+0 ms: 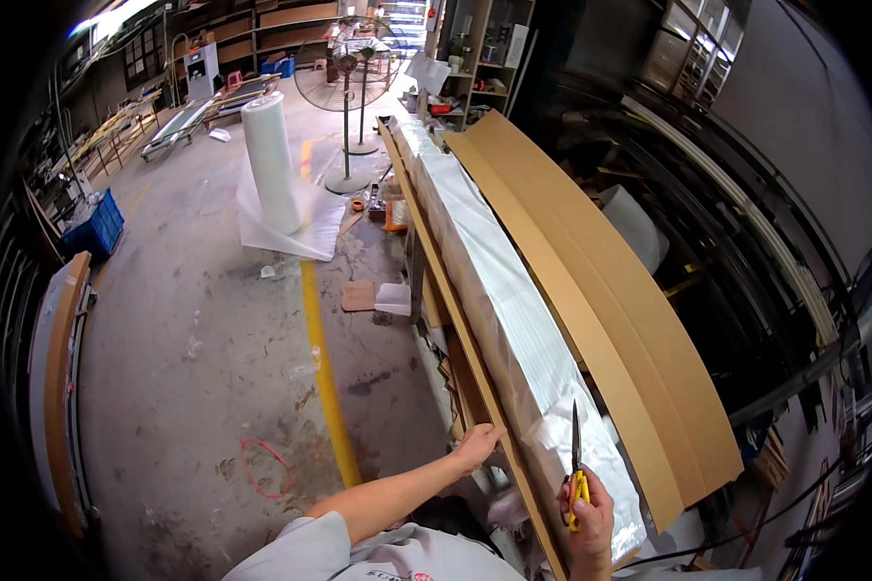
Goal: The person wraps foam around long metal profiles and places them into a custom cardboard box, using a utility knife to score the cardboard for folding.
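My right hand grips a pair of scissors with yellow and red handles. Their dark blades are together and point away from me, over the near end of a long bundle wrapped in white plastic film. At the left edge of the bench, my left hand is closed, fingers curled by the wooden rim; whatever it may hold is hidden. Crumpled clear film lies around the near end of the bundle. Along its right side stretches a long creased sheet of brown cardboard.
A tall roll of white foam film stands on the floor ahead-left, beside pedestal fans. A yellow line runs along the floor, with a red loop of strap left of it. Dark racks of long profiles fill the right side.
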Demonstrator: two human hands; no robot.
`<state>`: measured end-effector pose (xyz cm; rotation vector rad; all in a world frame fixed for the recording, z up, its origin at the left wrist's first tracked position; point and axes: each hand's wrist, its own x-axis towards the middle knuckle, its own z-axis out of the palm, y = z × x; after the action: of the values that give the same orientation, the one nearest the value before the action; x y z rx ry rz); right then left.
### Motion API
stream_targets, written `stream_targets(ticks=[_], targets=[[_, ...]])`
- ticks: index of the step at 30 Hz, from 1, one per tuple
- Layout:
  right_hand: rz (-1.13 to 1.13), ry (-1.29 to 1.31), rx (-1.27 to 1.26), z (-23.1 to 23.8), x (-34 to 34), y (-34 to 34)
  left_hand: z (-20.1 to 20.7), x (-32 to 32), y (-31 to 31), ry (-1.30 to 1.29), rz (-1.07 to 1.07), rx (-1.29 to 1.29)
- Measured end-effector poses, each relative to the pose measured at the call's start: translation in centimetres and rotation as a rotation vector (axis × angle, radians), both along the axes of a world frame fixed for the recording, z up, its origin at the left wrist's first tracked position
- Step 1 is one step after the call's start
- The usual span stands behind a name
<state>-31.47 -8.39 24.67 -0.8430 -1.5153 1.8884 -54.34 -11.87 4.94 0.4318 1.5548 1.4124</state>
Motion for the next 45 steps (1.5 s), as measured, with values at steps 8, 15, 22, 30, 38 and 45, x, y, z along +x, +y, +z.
stream_targets(ticks=[8,15,22,30,38,45], targets=[[0.159,-0.215,0.262,1.6,-12.8,12.5,-0.1,-10.4,1.3,-0.157,-0.098,-0.006],[0.192,-0.106,0.223,-0.1,-28.7,21.7,-1.8,-22.0,5.6,-0.116,0.012,-0.05],[0.306,-0.05,0.088,-3.2,-40.8,27.8,1.9,-35.0,10.1,0.032,0.135,-0.067],[0.124,-0.091,0.195,-4.4,-57.0,30.5,1.9,-52.3,17.8,0.242,0.066,-0.026],[-0.116,-0.138,0.064,-3.4,-66.8,29.7,4.0,-68.4,26.3,0.093,-0.086,-0.184],[-0.103,-0.19,0.06,-3.9,-71.6,35.4,4.9,-76.6,29.8,-0.327,-0.25,-0.291]])
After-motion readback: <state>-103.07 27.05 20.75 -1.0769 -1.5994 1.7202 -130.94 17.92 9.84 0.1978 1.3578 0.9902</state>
